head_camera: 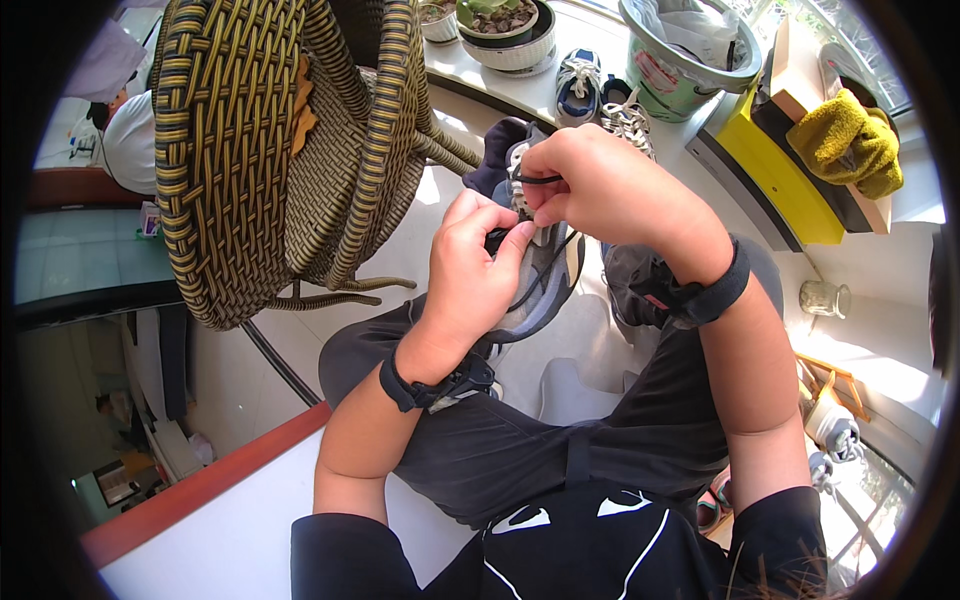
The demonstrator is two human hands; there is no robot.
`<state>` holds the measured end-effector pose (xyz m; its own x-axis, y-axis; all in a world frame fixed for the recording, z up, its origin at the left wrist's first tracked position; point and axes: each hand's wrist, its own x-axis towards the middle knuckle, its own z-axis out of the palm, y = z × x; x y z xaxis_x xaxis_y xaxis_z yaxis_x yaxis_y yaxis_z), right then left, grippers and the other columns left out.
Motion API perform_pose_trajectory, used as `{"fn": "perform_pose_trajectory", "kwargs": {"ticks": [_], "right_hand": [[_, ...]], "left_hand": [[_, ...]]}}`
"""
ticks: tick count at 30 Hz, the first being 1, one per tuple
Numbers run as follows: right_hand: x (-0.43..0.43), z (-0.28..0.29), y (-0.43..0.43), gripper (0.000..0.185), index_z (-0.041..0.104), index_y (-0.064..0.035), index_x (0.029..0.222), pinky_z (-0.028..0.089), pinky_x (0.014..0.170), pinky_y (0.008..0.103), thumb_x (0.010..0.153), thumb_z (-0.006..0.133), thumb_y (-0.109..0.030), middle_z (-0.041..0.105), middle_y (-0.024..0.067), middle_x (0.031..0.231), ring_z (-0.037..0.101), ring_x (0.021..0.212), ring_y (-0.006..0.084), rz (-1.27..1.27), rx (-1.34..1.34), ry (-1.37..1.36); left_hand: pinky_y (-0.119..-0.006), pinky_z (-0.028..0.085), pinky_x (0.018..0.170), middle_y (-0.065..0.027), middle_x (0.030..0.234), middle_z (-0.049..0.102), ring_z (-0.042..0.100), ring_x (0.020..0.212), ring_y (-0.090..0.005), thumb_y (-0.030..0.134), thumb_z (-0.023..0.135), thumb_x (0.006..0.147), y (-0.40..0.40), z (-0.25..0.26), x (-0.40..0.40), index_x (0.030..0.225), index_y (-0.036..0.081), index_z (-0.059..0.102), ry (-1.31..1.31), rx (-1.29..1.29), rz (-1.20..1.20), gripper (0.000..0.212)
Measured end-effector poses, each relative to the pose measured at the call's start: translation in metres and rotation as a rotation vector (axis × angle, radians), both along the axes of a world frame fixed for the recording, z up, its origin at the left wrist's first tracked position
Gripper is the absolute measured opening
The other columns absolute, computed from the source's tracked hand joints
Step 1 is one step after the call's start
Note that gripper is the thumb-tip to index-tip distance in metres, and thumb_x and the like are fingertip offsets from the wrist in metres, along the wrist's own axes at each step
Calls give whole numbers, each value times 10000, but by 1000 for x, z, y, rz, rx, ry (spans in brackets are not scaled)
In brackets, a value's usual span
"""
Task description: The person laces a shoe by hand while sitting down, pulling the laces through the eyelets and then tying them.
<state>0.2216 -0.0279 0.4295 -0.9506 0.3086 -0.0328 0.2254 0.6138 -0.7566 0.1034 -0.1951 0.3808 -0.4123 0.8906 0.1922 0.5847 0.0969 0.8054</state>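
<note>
A grey and dark blue sneaker [527,292] is in front of me, its toe towards my body and its padded collar pointing away. Across its lacing area, my right hand [607,187] pinches a black shoelace [541,180] between thumb and fingers. My left hand [480,259] is at the shoe's tongue, thumb and forefinger pressed together beside the right fingertips; a bit of black lace shows under them. Another length of lace hangs in a loop over the toe. Both wrists wear black straps. What bears the shoe from below is hidden.
A wicker chair [225,150] stands at the left. Beyond the shoe are blue sneakers with pale laces [577,86], a potted plant [506,45] and a green bucket [667,82]. Stacked shoe boxes [772,176] with a yellow cloth [847,142] lie at the right, near a glass jar [823,298].
</note>
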Motion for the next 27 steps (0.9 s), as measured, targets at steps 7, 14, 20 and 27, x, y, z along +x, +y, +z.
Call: {"fn": "perform_pose_trajectory", "kwargs": {"ticks": [7, 14, 20, 27], "right_hand": [[-1, -8, -4, 94, 725, -12, 819, 569, 710, 412, 740, 767, -41, 730, 153, 795, 729, 801, 337, -66, 34, 62], [-1, -11, -8, 88, 706, 18, 839, 556, 707, 404, 768, 737, -24, 717, 168, 780, 721, 781, 341, -87, 111, 92], [-2, -14, -3, 107, 705, 13, 819, 545, 685, 415, 722, 734, -22, 703, 173, 765, 700, 757, 357, -27, 105, 64], [-2, -2, -5, 142, 739, -29, 811, 572, 701, 431, 678, 786, -45, 728, 160, 810, 724, 820, 354, -31, 114, -80]], "left_hand": [[-298, 485, 761, -91, 895, 611, 598, 819, -197, 19, 763, 884, 1, 1, -1, 914, -55, 673, 2, -11, 16, 120], [-292, 489, 778, -91, 901, 614, 602, 829, -191, 13, 757, 886, 1, -1, 0, 913, -53, 674, -15, -10, 14, 109], [-295, 489, 778, -85, 897, 612, 599, 829, -184, 15, 757, 890, 1, 0, 5, 905, -53, 675, -83, -34, 1, 108], [-296, 493, 790, -92, 903, 619, 611, 844, -186, 7, 760, 879, 1, 1, 5, 904, -53, 675, -123, -26, -1, 107]]}}
